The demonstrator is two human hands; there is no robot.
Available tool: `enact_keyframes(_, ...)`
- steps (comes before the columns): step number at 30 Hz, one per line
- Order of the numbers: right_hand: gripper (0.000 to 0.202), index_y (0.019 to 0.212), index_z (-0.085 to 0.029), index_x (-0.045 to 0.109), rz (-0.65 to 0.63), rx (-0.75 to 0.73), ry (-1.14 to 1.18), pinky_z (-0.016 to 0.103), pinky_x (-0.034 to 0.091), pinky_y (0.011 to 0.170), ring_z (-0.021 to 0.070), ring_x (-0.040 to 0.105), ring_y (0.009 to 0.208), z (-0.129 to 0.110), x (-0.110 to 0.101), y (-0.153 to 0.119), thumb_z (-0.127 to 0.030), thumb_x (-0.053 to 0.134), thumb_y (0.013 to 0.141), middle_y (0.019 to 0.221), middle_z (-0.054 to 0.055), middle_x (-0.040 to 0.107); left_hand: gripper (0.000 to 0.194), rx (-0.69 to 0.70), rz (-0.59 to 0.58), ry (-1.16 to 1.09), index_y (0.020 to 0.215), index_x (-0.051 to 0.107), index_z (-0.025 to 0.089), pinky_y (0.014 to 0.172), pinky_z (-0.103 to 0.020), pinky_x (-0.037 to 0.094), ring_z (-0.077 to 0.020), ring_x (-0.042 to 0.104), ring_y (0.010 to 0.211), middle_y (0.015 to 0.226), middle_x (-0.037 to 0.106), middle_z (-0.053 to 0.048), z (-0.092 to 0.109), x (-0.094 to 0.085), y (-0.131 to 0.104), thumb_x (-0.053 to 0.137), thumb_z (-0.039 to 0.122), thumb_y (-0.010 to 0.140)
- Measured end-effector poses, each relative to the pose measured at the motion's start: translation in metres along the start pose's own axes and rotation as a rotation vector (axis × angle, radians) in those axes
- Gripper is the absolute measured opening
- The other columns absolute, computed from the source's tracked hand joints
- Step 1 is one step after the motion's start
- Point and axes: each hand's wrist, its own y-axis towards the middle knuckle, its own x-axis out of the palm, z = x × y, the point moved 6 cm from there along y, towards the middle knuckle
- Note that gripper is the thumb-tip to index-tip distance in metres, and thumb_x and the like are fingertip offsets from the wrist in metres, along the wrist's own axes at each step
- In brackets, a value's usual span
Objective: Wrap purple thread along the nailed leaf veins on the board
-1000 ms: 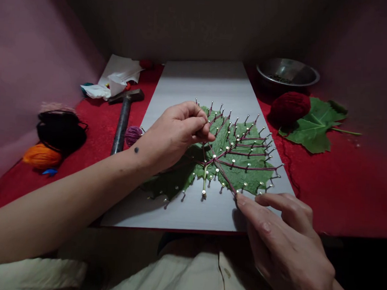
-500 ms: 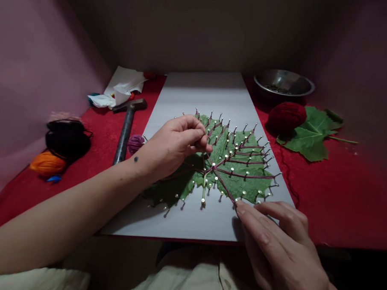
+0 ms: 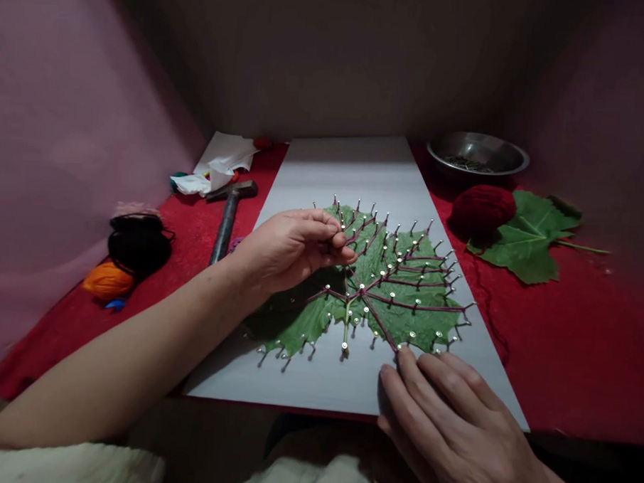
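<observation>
While your left hand (image 3: 303, 248) pinches mid-frame, on what I cannot tell, a jagged, wrinkled leaf (image 3: 373, 259) lies beneath; lower right, your right hand (image 3: 453, 418) lies half-spread.

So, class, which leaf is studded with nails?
The leaf on the white board, partly beneath the left hand; the other leaf, by the red yarn, shows none.

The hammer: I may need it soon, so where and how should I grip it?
Likely best by mid-handle, from above and the left: the handle lies lengthwise, hammer head at the far end; purple yarn sits close on its right, and the left forearm covers its near end.
</observation>
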Motion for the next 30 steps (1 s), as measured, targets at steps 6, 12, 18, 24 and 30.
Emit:
enact_keyframes(6,0.019,0.103,-0.008,0.066,0.060,0.050,0.054,0.037,0.047,0.083,0.0223,0.061,0.092,0.005,-0.007,0.002,-0.016,0.056,0.088,0.099,0.011,0.074,0.013,0.018,-0.007,0.004,0.071,0.054,0.011,0.081,-0.038,0.055,-0.0163,0.067,0.066,0.066,0.060,-0.003,-0.001,0.000,-0.001,0.051,0.003,0.080)
enact_keyframes(12,0.020,0.102,-0.008,0.066,0.032,0.055,0.073,0.040,0.047,0.083,0.0235,0.061,0.091,0.005,-0.007,0.006,-0.015,0.055,0.087,0.099,0.011,0.073,0.013,0.058,0.003,0.013,0.070,0.053,0.012,0.079,-0.036,0.054,-0.0160,0.067,0.066,0.066,0.059,-0.003,-0.002,0.003,-0.003,0.051,0.004,0.080)
enact_keyframes(18,0.021,0.104,-0.006,0.066,0.026,0.076,0.121,0.040,0.047,0.083,0.0243,0.059,0.094,0.007,-0.010,0.002,-0.015,0.056,0.087,0.104,0.013,0.072,0.014,0.091,0.053,0.118,0.070,0.051,0.014,0.071,-0.027,0.051,-0.0131,0.065,0.063,0.064,0.058,0.000,-0.007,0.007,-0.007,0.053,0.006,0.080)
enact_keyframes(24,0.027,0.111,-0.007,0.061,0.046,0.125,0.235,0.042,0.045,0.087,0.0246,0.056,0.100,0.021,-0.022,0.005,-0.006,0.056,0.084,0.107,0.013,0.070,0.015,0.131,0.029,0.171,0.072,0.049,0.015,0.069,-0.025,0.049,-0.0118,0.063,0.065,0.063,0.056,0.001,-0.007,0.012,-0.008,0.049,0.004,0.083)
enact_keyframes(30,0.025,0.106,-0.015,0.063,-0.099,0.102,0.314,0.036,0.047,0.081,0.0197,0.055,0.093,0.051,-0.017,0.035,-0.005,0.050,0.087,0.099,0.007,0.069,0.012,0.195,-0.018,0.243,0.076,0.050,0.015,0.064,-0.020,0.044,-0.0104,0.063,0.068,0.067,0.056,0.001,-0.005,0.014,-0.011,0.049,0.007,0.085)
